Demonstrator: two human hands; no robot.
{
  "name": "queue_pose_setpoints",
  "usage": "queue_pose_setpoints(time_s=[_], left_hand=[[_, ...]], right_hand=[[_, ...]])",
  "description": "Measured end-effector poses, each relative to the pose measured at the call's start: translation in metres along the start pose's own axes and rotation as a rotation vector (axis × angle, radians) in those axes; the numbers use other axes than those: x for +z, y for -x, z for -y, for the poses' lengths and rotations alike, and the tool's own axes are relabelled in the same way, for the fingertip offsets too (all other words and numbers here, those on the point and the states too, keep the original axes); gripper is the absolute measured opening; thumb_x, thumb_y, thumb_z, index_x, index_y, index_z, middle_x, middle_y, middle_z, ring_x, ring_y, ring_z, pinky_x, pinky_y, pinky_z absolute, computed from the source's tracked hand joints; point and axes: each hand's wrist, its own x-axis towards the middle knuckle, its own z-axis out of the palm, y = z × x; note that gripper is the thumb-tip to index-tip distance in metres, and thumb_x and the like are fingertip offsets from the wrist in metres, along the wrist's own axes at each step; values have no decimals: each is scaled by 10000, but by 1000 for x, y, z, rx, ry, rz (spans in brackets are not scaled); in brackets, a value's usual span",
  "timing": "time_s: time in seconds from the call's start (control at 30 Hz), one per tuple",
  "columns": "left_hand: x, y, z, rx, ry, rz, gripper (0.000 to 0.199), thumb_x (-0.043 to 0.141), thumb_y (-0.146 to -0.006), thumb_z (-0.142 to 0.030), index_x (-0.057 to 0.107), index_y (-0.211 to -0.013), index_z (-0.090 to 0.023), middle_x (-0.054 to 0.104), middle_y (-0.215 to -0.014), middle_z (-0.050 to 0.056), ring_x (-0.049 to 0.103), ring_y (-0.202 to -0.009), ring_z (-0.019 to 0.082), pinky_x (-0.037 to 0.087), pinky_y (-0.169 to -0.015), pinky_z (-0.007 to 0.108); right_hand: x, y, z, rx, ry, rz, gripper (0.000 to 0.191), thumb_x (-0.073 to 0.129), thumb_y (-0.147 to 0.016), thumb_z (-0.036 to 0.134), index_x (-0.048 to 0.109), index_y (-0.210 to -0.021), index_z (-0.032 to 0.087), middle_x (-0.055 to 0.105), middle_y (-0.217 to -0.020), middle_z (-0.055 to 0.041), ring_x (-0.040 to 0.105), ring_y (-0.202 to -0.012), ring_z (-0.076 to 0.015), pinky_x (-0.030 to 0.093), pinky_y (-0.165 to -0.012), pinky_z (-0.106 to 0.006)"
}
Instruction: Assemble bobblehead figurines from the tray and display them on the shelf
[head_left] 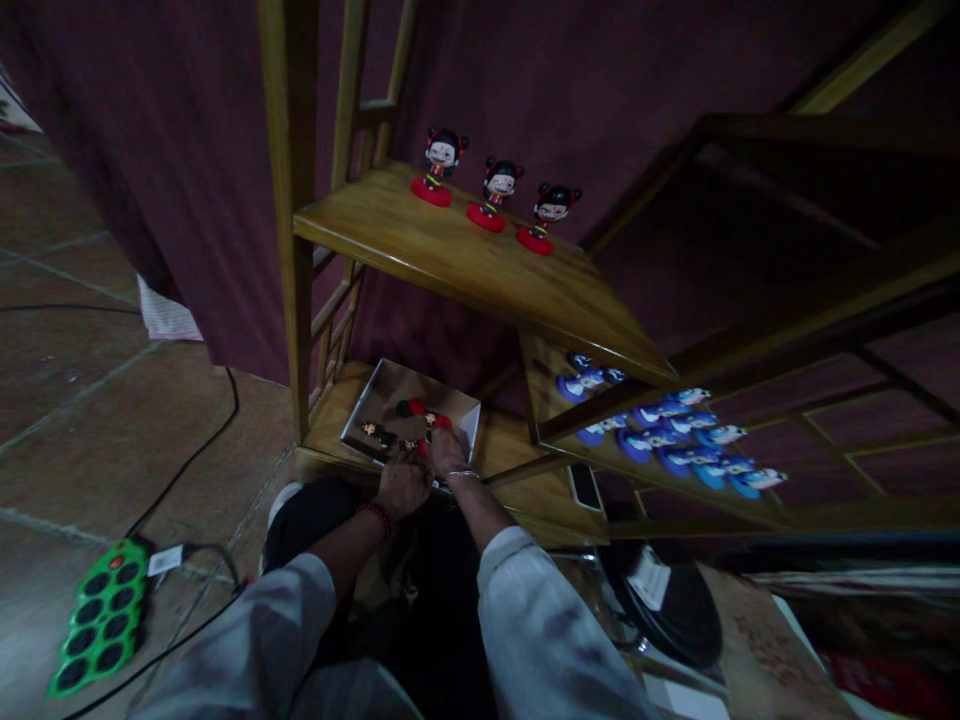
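My left hand is at the near edge of a shallow open cardboard box on the lowest shelf. Its fingers are curled; a small red-and-black figurine shows just beyond them. Close beside it, my right hand reaches over the box's near side with fingers bent down, close to another figurine with a red base. What either hand grips is mostly hidden. Also lying in the box are a dark figurine at the left and a black-and-red piece at the back.
Three figurines on red bases, one of them a black-haired figurine, stand on the upper wooden shelf. Several blue-and-purple figurines fill a shelf at right. A phone lies nearby. A green power strip and cables are on the floor.
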Motion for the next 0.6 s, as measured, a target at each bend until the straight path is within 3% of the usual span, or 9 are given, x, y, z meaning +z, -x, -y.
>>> queue_pose_setpoints(time_s=[0.17, 0.37, 0.47, 0.6], left_hand=[[-10, 1, -5, -94, -11, 78, 334, 359, -827, -282, 635, -946, -135, 595, -1097, 148, 524, -1050, 249, 373, -887, 353], [-9, -6, -6, -238, 43, 206, 271, 435, -790, -247, 642, -873, -92, 647, -918, 182, 595, -911, 264, 429, -790, 358], [-6, -16, -3, -270, 117, 245, 216, 473, -785, -206, 628, -889, -99, 633, -947, 164, 578, -934, 248, 433, -802, 359], [-3, -33, -1, -277, 277, 264, 275, 471, -838, -301, 528, -1069, -164, 543, -1096, 82, 542, -942, 181, 461, -798, 378]], right_hand=[[3, 1, -6, 22, -40, -14, 282, 473, -799, 262, 595, -1028, 149, 626, -1010, -103, 562, -916, -174, 376, -766, -233], [2, 6, -12, 41, -40, -93, 282, 485, -788, 338, 600, -1019, 223, 632, -1004, -56, 525, -985, -183, 321, -863, -274], [2, 6, -13, 67, -68, -66, 301, 506, -778, 335, 589, -1043, 219, 626, -1007, -66, 531, -965, -181, 341, -831, -260], [4, 4, -19, 63, -119, -85, 272, 534, -758, 246, 603, -1019, 210, 629, -978, -64, 537, -936, -169, 353, -814, -244]])
